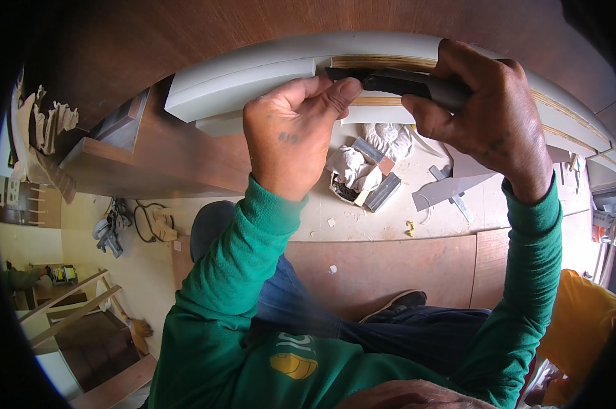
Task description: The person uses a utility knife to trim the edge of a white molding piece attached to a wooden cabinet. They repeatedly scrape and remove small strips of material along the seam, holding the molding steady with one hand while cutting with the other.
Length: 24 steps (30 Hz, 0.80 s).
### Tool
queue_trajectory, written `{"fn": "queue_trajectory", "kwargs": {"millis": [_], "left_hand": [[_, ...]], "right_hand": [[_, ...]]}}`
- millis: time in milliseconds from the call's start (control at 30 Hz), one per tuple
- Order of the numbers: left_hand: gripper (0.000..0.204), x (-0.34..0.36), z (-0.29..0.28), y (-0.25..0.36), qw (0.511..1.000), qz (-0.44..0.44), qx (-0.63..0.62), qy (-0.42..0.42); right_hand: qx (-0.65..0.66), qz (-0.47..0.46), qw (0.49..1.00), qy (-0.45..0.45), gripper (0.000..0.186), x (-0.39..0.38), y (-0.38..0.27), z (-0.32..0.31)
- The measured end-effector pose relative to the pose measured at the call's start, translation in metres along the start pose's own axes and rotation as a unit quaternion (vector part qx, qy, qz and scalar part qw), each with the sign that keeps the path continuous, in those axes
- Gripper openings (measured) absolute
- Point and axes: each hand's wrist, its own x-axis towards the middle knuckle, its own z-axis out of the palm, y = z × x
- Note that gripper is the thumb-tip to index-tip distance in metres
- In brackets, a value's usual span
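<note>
Utility knife [396,82] half hidden inside right hand [488,112], blade tip behind left hand [291,133]

The floor [362,225] is pale, dusty and strewn with scraps. Brown boards [403,269] lie flat across it. Past them sit crumpled white rags [354,169] with a small box [349,192] and grey offcuts [384,191] touching them. A grey sheet piece [451,187] lies just beside. A yellow bit [410,228] rests near the board edge. Tangled cables [144,221] lie well off to the left.
</note>
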Motion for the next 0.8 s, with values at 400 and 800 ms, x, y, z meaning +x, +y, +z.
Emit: {"fn": "queue_trajectory", "kwargs": {"millis": [400,800], "left_hand": [[0.04,0.002,-0.0018,-0.0008,1.0,0.005,0.02,-0.001],[0.035,0.0018,-0.0021,-0.0014,1.0,0.008,0.013,-0.01]], "right_hand": [[0.007,0.002,1.0,0.003,0.04,0.0004,0.001,0.0004],[-0.002,0.01,1.0,0.005,0.039,0.0003,-0.0006,0.0016]]}}
